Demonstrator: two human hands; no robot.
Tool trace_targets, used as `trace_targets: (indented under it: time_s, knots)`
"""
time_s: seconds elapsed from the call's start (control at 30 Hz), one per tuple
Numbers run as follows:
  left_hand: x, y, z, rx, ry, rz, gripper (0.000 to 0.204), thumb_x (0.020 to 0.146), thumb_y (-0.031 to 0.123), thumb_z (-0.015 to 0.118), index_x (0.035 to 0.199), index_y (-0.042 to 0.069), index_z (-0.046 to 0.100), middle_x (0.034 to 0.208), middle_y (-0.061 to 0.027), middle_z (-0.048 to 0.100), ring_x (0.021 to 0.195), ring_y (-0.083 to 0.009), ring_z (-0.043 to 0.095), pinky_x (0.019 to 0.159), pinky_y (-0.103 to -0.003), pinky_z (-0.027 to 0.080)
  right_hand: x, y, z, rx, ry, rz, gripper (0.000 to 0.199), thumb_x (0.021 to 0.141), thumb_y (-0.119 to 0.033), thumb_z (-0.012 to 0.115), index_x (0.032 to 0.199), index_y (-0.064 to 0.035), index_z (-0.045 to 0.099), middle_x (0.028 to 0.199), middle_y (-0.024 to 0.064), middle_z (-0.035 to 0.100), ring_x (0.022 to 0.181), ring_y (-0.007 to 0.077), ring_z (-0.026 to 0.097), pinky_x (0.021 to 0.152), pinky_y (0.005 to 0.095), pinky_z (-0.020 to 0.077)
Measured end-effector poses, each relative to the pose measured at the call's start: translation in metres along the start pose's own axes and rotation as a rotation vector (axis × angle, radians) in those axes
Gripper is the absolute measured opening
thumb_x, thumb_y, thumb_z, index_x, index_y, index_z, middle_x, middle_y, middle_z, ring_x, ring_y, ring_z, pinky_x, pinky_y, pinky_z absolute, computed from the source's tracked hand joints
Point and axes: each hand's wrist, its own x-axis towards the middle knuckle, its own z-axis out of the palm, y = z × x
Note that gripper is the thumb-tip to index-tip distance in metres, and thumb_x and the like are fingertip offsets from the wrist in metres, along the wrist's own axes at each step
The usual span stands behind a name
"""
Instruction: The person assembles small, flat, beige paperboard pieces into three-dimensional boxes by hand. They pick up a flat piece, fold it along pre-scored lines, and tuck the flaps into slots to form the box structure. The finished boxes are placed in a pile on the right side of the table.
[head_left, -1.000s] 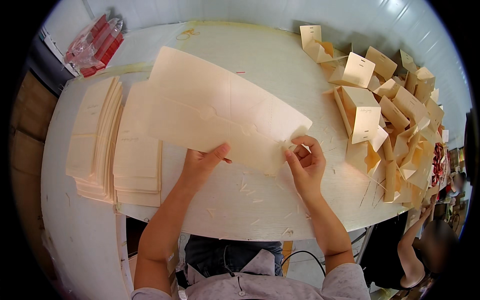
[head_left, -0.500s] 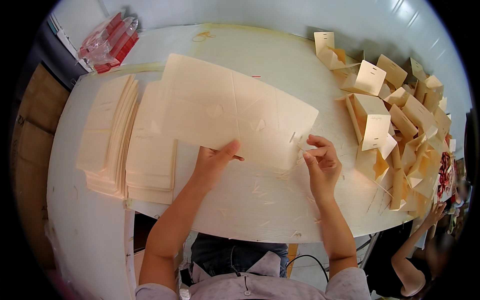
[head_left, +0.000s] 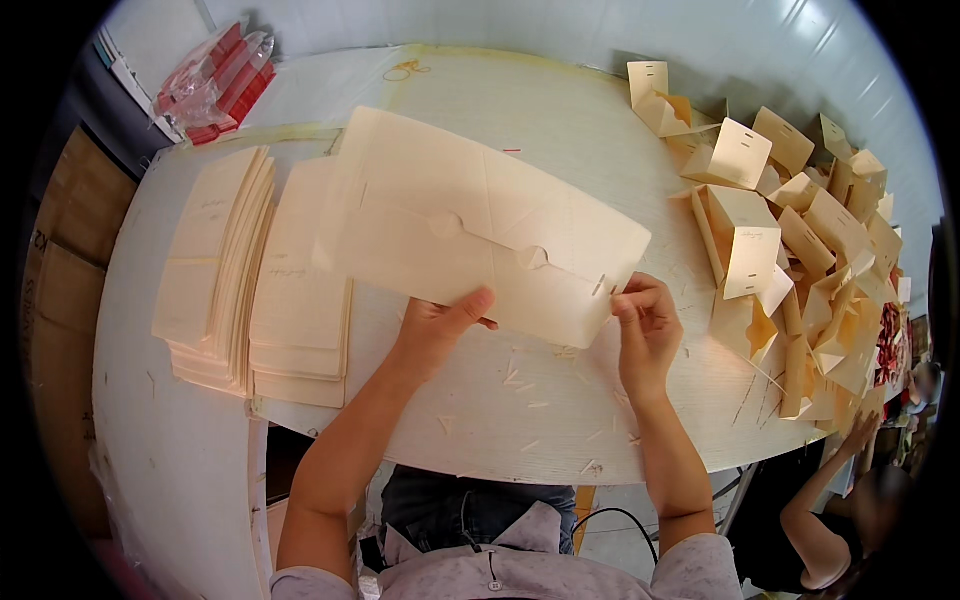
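Note:
A large flat cream cardboard blank (head_left: 470, 220) with cut tabs and slots is held up over the white table (head_left: 560, 430). My left hand (head_left: 435, 325) grips its lower edge near the middle, thumb on top. My right hand (head_left: 645, 320) pinches its lower right corner beside a pair of slots. Two stacks of the same flat cream blanks (head_left: 255, 280) lie on the table to the left of my left hand.
A heap of folded cream boxes (head_left: 800, 240) fills the right side of the table. A clear bag of red items (head_left: 215, 80) sits at the far left corner. Brown cartons (head_left: 60, 260) stand at the left. Another person's arm (head_left: 830, 490) shows at the lower right.
The blank has been lifted and drawn nearer the camera, now spread wider between both hands. My left thumb has moved onto its lower edge.

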Motion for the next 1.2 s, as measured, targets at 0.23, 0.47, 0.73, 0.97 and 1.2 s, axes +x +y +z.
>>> trace_targets:
  time_s: [0.23,0.47,0.73,0.97,1.2]
  knots:
    - [-0.003,0.009,-0.007,-0.022,-0.013,-0.011,0.019,0.08,0.008,0.058,0.098,0.003,0.052,0.085,-0.0032,0.058,0.072,-0.0104,0.056,0.056,-0.026,0.048,0.019,-0.015,-0.01,-0.149,0.296,-0.109,0.013,0.08,-0.006,0.058,0.09,-0.0044,0.049,0.109,0.0113,0.05,0.097,0.0155,0.048,0.079,0.0266,0.0391]
    - [-0.01,0.006,-0.005,0.198,-0.245,-0.067,0.049,0.074,0.007,0.059,0.119,0.001,0.04,0.1,-0.008,0.055,0.083,-0.0124,0.055,0.061,-0.026,0.048,0.009,-0.02,-0.01,-0.381,-0.149,-0.177,0.046,0.071,-0.017,0.067,0.109,-0.0038,0.045,0.116,0.0151,0.048,0.103,0.0235,0.046,0.084,0.0325,0.0353]
    - [-0.018,0.011,0.01,0.27,-0.496,-0.186,0.041,0.081,0.016,0.058,0.117,0.0,0.046,0.11,-0.0087,0.053,0.1,-0.0164,0.049,0.085,-0.031,0.041,-0.014,-0.027,0.022,-0.572,-0.38,-0.157,0.095,0.063,-0.027,0.076,0.132,0.0063,0.018,0.124,0.0273,0.036,0.115,0.0388,0.038,0.095,0.0404,0.0342]
    - [-0.021,0.003,0.012,0.322,-0.53,-0.074,0.036,0.085,0.018,0.055,0.116,0.001,0.048,0.113,-0.0094,0.051,0.102,-0.0184,0.048,0.086,-0.031,0.04,-0.016,-0.023,0.023,-0.653,-0.314,-0.223,0.088,0.069,-0.025,0.071,0.13,0.0098,0.019,0.121,0.0294,0.037,0.107,0.041,0.044,0.085,0.0401,0.0416]
    - [-0.025,0.004,0.014,0.36,-0.523,-0.021,0.033,0.083,0.011,0.058,0.113,0.001,0.05,0.107,-0.0079,0.055,0.096,-0.0167,0.052,0.081,-0.03,0.043,-0.019,-0.029,0.024,-0.641,-0.297,-0.256,0.082,0.071,-0.024,0.068,0.13,0.0106,0.023,0.121,0.029,0.038,0.102,0.0401,0.048,0.082,0.039,0.0431]
